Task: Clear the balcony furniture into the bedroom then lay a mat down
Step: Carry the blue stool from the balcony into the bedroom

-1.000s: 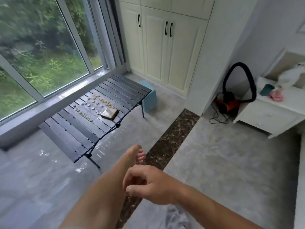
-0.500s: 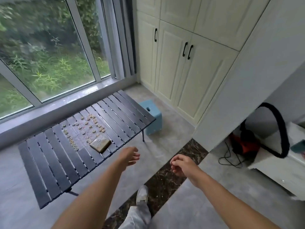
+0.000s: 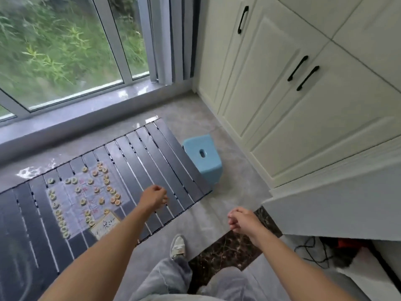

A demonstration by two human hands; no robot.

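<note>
From the head view we see a grey tiled floor (image 3: pixel 236 187) under a big window (image 3: pixel 65 51). The black slatted table (image 3: pixel 152 161) carries game pieces (image 3: pixel 95 192), beside a blue stool (image 3: pixel 202 157). Our left hand (image 3: pixel 155 197) and right hand (image 3: pixel 244 220) are loosely curled, holding nothing

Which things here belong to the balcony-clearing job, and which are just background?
Part of the job:
slatted black table
blue stool
chess pieces and small box on the table
left hand, right hand, both empty

Background:
cream cabinets
window
black cable
</note>
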